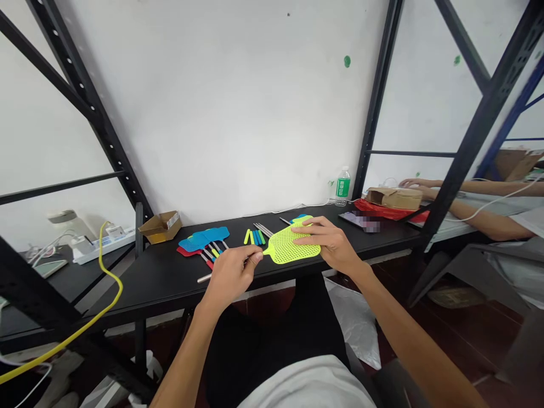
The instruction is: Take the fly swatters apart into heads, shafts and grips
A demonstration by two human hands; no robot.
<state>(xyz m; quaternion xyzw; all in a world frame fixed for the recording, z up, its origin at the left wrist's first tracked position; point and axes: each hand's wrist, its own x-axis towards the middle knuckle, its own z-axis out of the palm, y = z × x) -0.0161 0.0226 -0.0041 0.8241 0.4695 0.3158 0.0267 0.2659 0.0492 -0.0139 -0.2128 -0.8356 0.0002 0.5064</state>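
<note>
Black bench top [140,289] carries everything: blue swatter heads [204,238] lie piled left, short coloured grips [255,237] remain loose, your right hand [329,243] lies spread on a lime-green plastic swatter head [283,246], and your left hand [233,272] pinches a thin steel rod [204,278], apparently near its neck.

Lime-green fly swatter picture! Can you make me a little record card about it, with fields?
Left hand: pinched at the neck of the lime-green fly swatter
Right hand: fingers spread on the swatter's mesh head
Nearby: blue fly swatters, red fly swatter, metal rods, coloured plastic sticks
Surface: black bench
Farther along: water bottle, cardboard box
Other person: co-worker's hand, at the right
</note>
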